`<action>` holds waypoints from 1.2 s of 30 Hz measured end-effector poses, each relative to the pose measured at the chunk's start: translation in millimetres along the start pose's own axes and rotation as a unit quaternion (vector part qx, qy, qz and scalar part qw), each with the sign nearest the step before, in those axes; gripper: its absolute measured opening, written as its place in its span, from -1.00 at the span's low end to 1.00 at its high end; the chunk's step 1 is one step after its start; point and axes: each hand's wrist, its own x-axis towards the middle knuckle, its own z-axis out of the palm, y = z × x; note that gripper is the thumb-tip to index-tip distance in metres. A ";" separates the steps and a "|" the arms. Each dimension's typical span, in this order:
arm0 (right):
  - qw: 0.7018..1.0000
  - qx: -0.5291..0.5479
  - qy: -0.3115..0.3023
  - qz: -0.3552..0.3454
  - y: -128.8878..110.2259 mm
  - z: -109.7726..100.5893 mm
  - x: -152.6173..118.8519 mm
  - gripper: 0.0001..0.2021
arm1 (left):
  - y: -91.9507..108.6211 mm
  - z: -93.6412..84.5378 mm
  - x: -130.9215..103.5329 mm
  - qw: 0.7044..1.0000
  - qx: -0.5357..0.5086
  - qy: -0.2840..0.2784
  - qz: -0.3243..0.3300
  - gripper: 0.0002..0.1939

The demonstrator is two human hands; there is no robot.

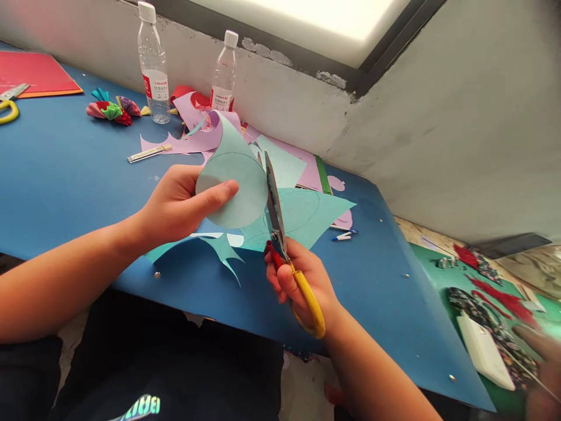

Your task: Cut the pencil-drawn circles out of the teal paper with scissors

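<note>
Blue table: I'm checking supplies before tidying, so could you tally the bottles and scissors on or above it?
Bottles: 2, both with white caps
Scissors: 2, one pair in the right hand, one by the picture's left edge
Total: 4

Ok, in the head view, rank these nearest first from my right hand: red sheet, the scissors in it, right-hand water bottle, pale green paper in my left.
1. Scissors: held in your right hand.
2. Pale green paper: left of the scissors, in your left hand.
3. Right-hand water bottle: beyond the paper, at the back.
4. Red sheet: far left.
</note>
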 end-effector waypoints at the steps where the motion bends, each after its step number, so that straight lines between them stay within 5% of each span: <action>1: 1.000 -0.001 0.002 0.000 -0.3 0.3 0.2 -0.20 | -0.5 -0.2 0.1 1.000 -0.006 -0.001 0.001 -0.41; 13: 1.000 0.006 0.002 -0.008 0.2 0.7 1.6 -0.22 | -7.2 -1.9 2.4 0.998 -0.067 -0.003 0.001 -0.41; 24: 0.999 0.037 -0.016 0.036 4.6 -1.8 2.9 -0.17 | -4.5 -2.6 2.5 0.999 -0.003 -0.024 0.032 -0.38; 36: 1.000 0.015 -0.014 0.008 5.6 -1.0 1.0 -0.21 | 6.6 0.0 3.3 0.999 -0.021 -0.017 -0.032 -0.33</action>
